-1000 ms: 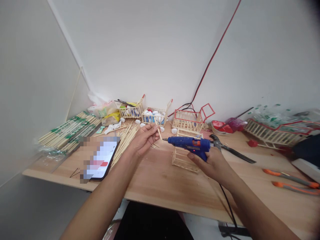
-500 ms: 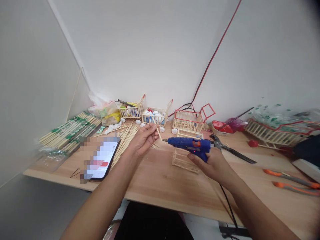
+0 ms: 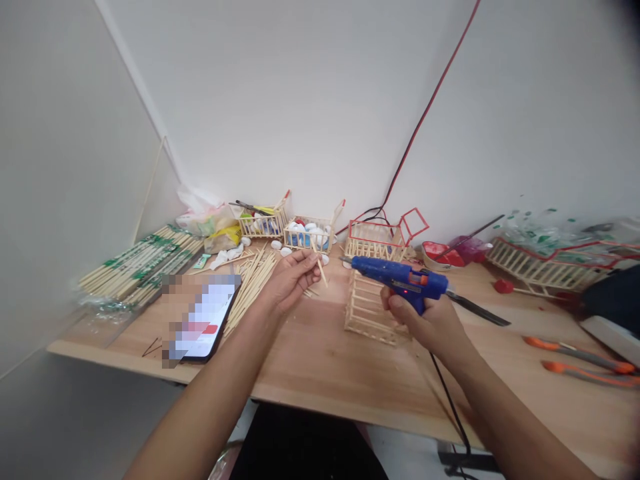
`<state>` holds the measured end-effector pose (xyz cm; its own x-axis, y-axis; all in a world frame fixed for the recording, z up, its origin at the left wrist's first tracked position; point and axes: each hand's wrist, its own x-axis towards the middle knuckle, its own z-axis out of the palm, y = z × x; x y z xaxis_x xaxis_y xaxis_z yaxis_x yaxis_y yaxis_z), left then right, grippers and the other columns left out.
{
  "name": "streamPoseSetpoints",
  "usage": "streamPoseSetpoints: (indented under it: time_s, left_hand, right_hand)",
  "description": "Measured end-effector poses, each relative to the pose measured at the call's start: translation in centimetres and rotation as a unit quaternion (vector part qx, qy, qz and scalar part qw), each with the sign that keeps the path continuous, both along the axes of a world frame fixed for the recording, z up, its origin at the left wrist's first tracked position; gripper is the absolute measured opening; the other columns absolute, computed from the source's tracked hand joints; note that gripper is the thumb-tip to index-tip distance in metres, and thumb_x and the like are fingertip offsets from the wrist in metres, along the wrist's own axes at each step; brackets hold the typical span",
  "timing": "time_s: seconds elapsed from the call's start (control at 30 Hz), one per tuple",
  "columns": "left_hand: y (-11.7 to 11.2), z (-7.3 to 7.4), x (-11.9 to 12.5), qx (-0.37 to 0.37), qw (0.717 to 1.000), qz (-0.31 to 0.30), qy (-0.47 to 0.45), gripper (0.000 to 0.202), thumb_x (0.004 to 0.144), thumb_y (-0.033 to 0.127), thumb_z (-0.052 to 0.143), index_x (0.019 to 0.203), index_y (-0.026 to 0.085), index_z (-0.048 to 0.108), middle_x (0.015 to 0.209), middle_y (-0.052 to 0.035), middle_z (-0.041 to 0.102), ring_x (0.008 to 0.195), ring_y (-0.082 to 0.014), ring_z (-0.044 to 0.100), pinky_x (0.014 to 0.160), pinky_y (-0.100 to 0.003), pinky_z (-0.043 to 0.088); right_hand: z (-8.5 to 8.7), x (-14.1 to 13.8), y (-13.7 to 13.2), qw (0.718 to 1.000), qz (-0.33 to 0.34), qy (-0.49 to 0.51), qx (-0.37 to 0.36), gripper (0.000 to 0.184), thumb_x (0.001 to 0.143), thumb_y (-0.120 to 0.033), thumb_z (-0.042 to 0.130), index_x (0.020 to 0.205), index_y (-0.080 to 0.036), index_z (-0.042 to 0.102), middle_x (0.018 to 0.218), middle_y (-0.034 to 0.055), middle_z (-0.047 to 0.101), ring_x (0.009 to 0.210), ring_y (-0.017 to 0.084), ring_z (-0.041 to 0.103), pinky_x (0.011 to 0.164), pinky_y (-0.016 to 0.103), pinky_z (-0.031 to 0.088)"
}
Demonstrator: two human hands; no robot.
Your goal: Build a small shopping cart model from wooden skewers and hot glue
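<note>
My left hand (image 3: 291, 279) pinches a short wooden stick (image 3: 319, 265) between its fingertips, above the wooden table (image 3: 320, 360). My right hand (image 3: 425, 321) is wrapped round the grip of a blue glue gun (image 3: 400, 276), whose nozzle points left toward the stick, a short gap away. Under the gun stands an open cage of pale sticks (image 3: 367, 309) on the table. A black cord (image 3: 450, 407) runs from the gun down over the table's front edge.
A phone (image 3: 203, 319) lies at the left beside loose sticks (image 3: 250, 280) and packs of wrapped chopsticks (image 3: 137, 263). Small stick baskets (image 3: 310, 233) and a red-edged one (image 3: 380, 239) line the wall. Pliers (image 3: 475, 308) and orange-handled tools (image 3: 583, 363) lie at the right.
My right hand has drawn the glue gun to the right and slightly up, away from the stick's tip. My left hand has stayed almost where it was.
</note>
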<state>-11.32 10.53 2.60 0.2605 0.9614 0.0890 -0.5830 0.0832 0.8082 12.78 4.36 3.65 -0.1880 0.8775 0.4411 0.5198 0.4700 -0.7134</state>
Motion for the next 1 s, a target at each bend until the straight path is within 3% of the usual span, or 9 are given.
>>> streamPoseSetpoints:
  time_s: [0.1,0.23,0.43,0.53,0.7,0.83,1.0]
  left_hand:
    - [0.0,0.1,-0.1,-0.013,1.000,0.006,-0.017,0.028,0.063,0.022,0.085,0.076,0.010,0.063,0.068,0.0000,0.064,0.054,-0.0038,0.054,0.054,-0.014,0.047]
    - [-0.1,0.2,-0.1,-0.005,1.000,0.002,-0.027,0.029,0.064,0.022,0.085,0.076,0.010,0.062,0.071,-0.0002,0.065,0.055,-0.0037,0.054,0.054,-0.014,0.047]
    - [0.2,-0.4,0.0,0.022,0.999,0.036,0.014,0.032,0.062,0.028,0.086,0.077,0.011,0.062,0.070,0.0005,0.065,0.058,-0.0050,0.058,0.061,-0.016,0.050]
    - [0.2,-0.4,0.1,0.034,0.997,0.060,0.031,0.034,0.062,0.031,0.085,0.078,0.012,0.062,0.067,0.0009,0.065,0.058,-0.0056,0.059,0.061,-0.017,0.049]
    - [0.1,-0.2,0.0,0.054,0.994,0.091,0.033,0.033,0.063,0.032,0.084,0.077,0.013,0.061,0.065,0.0023,0.063,0.057,-0.0059,0.058,0.059,-0.017,0.048]
    - [-0.1,0.0,-0.1,0.079,0.992,0.091,0.025,0.030,0.066,0.031,0.083,0.077,0.014,0.061,0.069,0.0019,0.063,0.061,-0.0064,0.059,0.059,-0.018,0.048]
    - [-0.4,0.3,0.0,0.085,0.994,0.063,0.023,0.022,0.069,0.028,0.081,0.076,0.016,0.064,0.074,0.0011,0.065,0.065,-0.0076,0.059,0.061,-0.019,0.048]
  right_hand:
    - [0.4,0.7,0.3,0.997,-0.031,-0.003,0.064,0.026,0.089,-0.044,0.053,0.086,-0.018,0.060,0.082,0.0051,0.063,0.072,0.019,0.060,0.065,0.031,0.048]
    - [1.1,1.2,0.2,0.982,-0.041,-0.123,0.137,0.019,0.091,-0.035,0.052,0.099,-0.019,0.057,0.090,0.0063,0.062,0.080,0.021,0.059,0.070,0.033,0.047]
    - [1.4,-0.2,-1.2,0.948,0.077,-0.260,0.166,0.024,0.090,-0.017,0.049,0.113,-0.021,0.051,0.112,0.0107,0.060,0.101,0.023,0.059,0.082,0.034,0.049]
    - [1.3,-0.1,-1.9,0.940,0.074,-0.280,0.181,0.028,0.090,-0.014,0.046,0.117,-0.022,0.050,0.115,0.0121,0.060,0.105,0.023,0.058,0.084,0.035,0.050]
    - [0.9,3.3,-2.2,0.930,-0.036,-0.299,0.209,0.035,0.090,-0.020,0.043,0.124,-0.021,0.045,0.120,0.0153,0.056,0.111,0.027,0.057,0.086,0.039,0.051]
    - [-0.5,8.4,-2.1,0.914,-0.178,-0.343,0.120,0.033,0.088,-0.026,0.042,0.120,-0.022,0.046,0.115,0.0147,0.056,0.101,0.029,0.061,0.078,0.040,0.053]
    - [-3.5,14.6,-2.6,0.863,-0.321,-0.386,0.053,0.031,0.090,-0.040,0.037,0.114,-0.024,0.047,0.113,0.0177,0.057,0.100,0.035,0.059,0.072,0.045,0.051]
